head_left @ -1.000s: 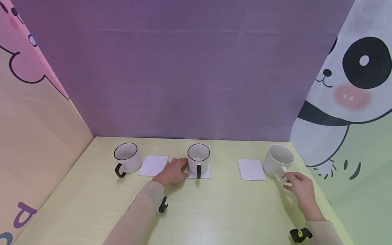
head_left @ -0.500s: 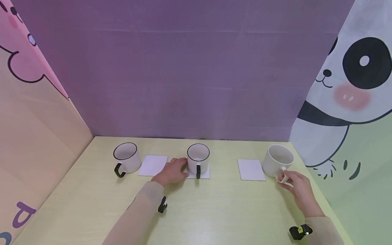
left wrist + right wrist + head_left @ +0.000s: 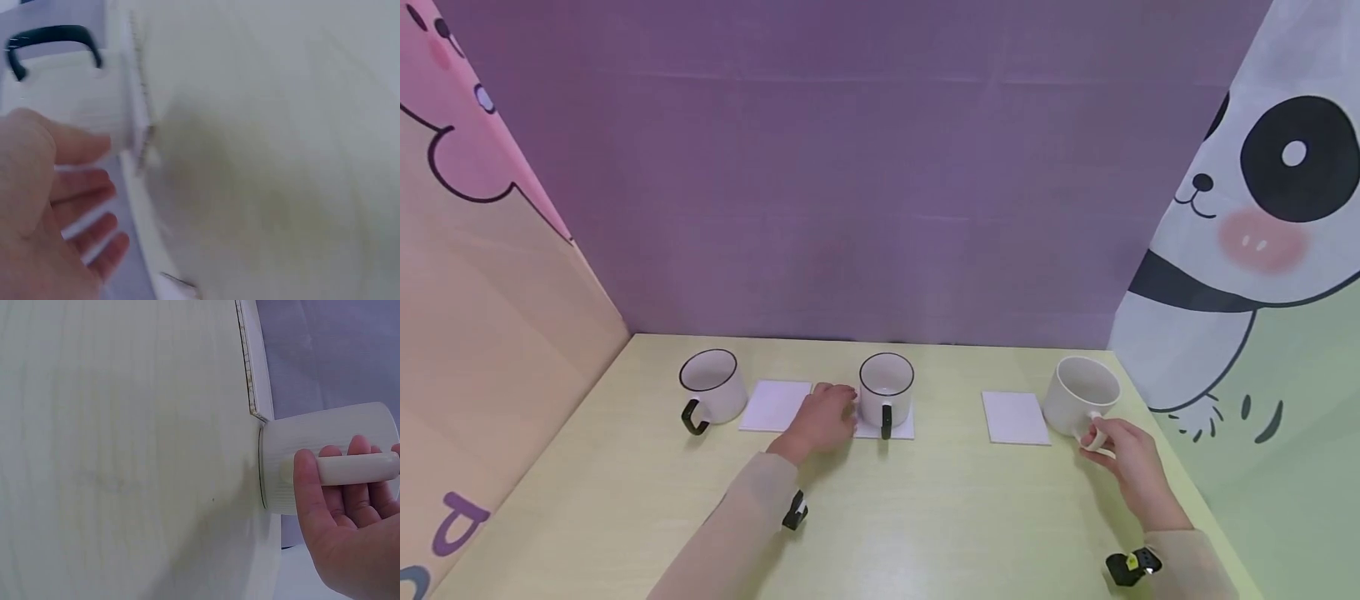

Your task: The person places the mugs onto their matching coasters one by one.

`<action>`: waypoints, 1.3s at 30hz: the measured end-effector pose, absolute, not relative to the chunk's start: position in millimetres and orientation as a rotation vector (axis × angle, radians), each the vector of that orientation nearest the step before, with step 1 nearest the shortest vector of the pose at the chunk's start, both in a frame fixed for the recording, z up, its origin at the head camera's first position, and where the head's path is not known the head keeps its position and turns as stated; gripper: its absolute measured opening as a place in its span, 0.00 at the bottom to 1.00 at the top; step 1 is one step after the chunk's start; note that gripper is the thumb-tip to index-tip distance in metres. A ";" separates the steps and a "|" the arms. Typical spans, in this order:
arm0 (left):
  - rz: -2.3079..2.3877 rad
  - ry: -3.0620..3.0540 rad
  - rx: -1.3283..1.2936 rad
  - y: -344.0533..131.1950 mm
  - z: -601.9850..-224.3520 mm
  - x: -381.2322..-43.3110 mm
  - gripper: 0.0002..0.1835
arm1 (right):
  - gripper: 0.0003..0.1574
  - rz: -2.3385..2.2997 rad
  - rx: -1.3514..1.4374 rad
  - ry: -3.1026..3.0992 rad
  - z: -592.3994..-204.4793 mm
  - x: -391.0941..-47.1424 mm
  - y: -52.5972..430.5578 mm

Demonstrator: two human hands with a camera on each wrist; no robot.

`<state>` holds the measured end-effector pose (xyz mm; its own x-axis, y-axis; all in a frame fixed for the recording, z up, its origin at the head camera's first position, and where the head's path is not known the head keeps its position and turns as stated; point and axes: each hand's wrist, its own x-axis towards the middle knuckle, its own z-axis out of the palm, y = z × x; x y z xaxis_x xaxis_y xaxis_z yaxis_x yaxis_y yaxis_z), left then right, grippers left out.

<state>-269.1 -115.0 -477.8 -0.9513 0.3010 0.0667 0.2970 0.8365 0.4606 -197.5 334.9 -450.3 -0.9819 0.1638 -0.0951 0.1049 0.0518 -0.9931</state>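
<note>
In the head view a white mug with black rim and black handle [image 3: 886, 388] stands on a white square coaster [image 3: 906, 427] at the middle. My left hand [image 3: 822, 419] is just left of this mug, its fingers loosely bent and holding nothing; the left wrist view, a bit blurred, shows the thumb [image 3: 81, 147] overlapping the mug's side. At the right, a plain white mug [image 3: 1078, 396] stands on the table beside another square coaster [image 3: 1017, 417]. My right hand [image 3: 1131, 462] grips its handle, fingers hooked through the loop, as the right wrist view shows.
A second black-rimmed mug [image 3: 713, 387] stands at the left, its handle turned to the front left. Beside it lies a white square coaster [image 3: 772, 406], partly behind my left hand. A purple cloth wall [image 3: 880, 208] closes off the back of the table [image 3: 925, 525].
My left hand has drawn slightly back from the middle mug, letting go of it. My right fingers have gone further into the plain mug's handle. The mugs stay in place.
</note>
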 end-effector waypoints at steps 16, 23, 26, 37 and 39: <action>1.141 3.496 0.550 -94.8 -424.2 -245.9 0.09 | 0.20 2.050 -0.320 -2.337 -450.9 -198.7 336.9; 1.414 3.521 0.967 -79.0 -418.8 -241.8 0.07 | 0.20 2.033 -0.348 -2.335 -451.4 -198.6 334.8; 1.478 3.488 1.147 -70.3 -417.5 -241.8 0.07 | 0.21 2.024 -0.357 -2.333 -451.2 -198.3 333.6; 1.499 3.398 1.396 -32.0 -409.5 -238.2 0.07 | 0.21 2.021 -0.377 -2.309 -449.7 -197.4 330.4; 1.485 3.389 1.419 -25.7 -409.0 -237.7 0.07 | 0.21 2.015 -0.378 -2.317 -449.6 -197.5 330.1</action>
